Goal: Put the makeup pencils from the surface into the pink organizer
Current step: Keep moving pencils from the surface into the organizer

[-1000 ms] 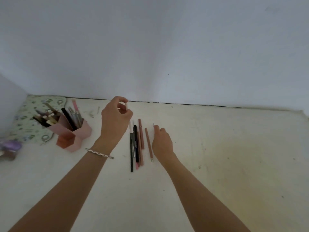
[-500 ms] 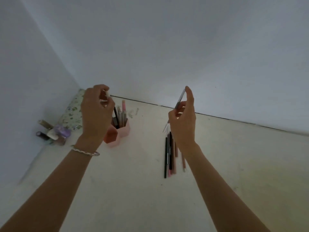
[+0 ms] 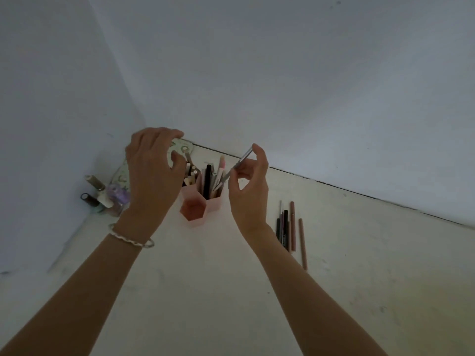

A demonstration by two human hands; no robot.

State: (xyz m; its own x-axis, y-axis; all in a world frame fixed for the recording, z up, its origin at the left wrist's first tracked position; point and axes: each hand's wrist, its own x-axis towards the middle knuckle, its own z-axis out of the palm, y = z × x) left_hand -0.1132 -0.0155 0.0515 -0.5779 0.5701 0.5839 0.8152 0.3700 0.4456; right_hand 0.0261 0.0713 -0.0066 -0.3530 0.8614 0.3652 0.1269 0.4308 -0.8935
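Observation:
The pink organizer point(image 3: 213, 204), made of hexagonal cups, stands on the white surface near the wall corner with several pencils upright in its back cups; its front cup is bare. My right hand point(image 3: 248, 194) pinches a thin grey pencil point(image 3: 240, 161), slanted with its lower tip at the rim of the right back cup. My left hand point(image 3: 153, 173) hovers over the left back cup with curved, parted fingers and nothing visibly held. Several makeup pencils point(image 3: 285, 227) lie side by side to the right, a brown pencil point(image 3: 302, 242) outermost.
Small nail polish bottles point(image 3: 102, 197) stand in the corner left of the organizer. A floral pouch point(image 3: 180, 147) lies behind it against the wall. The wall point(image 3: 282, 86) runs close behind the organizer. A bracelet point(image 3: 131, 240) is on my left wrist.
My view swung left. The right hand lifted a grey pencil from the row and carried it to the organizer. The left hand reached the organizer and let go of its pencil.

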